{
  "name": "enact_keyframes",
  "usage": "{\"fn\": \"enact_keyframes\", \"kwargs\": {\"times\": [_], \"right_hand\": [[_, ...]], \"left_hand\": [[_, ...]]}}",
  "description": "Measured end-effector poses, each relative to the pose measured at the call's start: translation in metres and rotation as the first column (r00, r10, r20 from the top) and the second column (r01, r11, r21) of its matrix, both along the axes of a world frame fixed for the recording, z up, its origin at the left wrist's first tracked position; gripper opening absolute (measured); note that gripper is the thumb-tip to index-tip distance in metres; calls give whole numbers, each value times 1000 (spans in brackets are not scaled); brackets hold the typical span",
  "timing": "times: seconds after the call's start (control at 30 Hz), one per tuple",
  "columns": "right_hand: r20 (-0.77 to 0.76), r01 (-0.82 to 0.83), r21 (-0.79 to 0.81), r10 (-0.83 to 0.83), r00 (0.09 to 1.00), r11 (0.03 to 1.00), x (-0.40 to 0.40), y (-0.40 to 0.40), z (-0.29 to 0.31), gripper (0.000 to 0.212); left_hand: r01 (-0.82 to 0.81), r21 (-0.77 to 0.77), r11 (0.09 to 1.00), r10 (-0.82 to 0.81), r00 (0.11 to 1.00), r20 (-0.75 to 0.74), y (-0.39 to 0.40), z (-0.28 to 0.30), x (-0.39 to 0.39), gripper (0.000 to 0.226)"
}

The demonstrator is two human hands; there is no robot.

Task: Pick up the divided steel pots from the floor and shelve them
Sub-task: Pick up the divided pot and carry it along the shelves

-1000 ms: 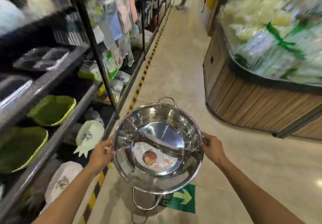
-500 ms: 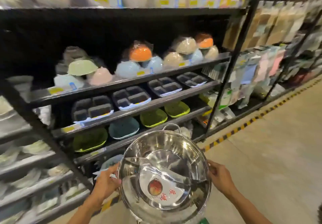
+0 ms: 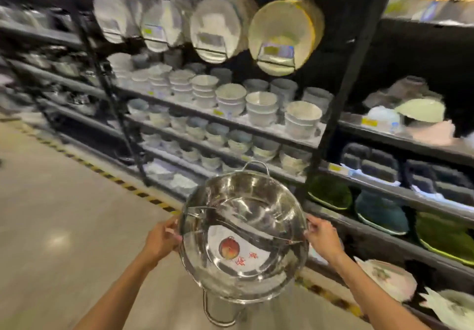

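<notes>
A shiny divided steel pot hangs in the air in front of me, held level by its rim. It has a curved divider across the middle, a white label with red print on its base and loop handles at its near and far sides. My left hand grips the left rim. My right hand grips the right rim. The pot is just in front of the black shelf rack, over the aisle floor.
The rack carries stacked white bowls, hanging plates, green and teal bowls and dark divided trays. A yellow-black striped line marks the floor along the rack's foot. Beige floor spreads to the left.
My view has swung further left along the rack, from the coloured-bowl shelves to the white bowls and plates. The pot stays in both hands at the same height.
</notes>
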State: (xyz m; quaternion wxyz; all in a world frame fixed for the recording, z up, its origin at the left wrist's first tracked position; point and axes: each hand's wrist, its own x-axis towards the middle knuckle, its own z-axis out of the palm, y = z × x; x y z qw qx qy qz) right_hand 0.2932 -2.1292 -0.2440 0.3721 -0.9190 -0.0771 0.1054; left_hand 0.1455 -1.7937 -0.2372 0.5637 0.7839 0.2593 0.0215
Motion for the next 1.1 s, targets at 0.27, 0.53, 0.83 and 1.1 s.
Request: {"fn": "enact_keyframes", "kwargs": {"times": [0.27,0.53,0.83,1.1], "right_hand": [[4,-400,6,400,917,917,-14,274,7,44],[52,-585,96,583,811,805,-33,482,37,42],[128,-772,121,762,635,624,-20,683,39,39],[78,-847,32,844,531,530,-13,853,24,38]], "left_hand": [[-405,105,908,405,914,22,196,2,-135,65],[-659,126,742,652,752,97,330,18,-211,66],[-753,155,639,753,654,75,459,20,-232,66],[-845,165,509,853,521,35,574,9,-234,63]]}}
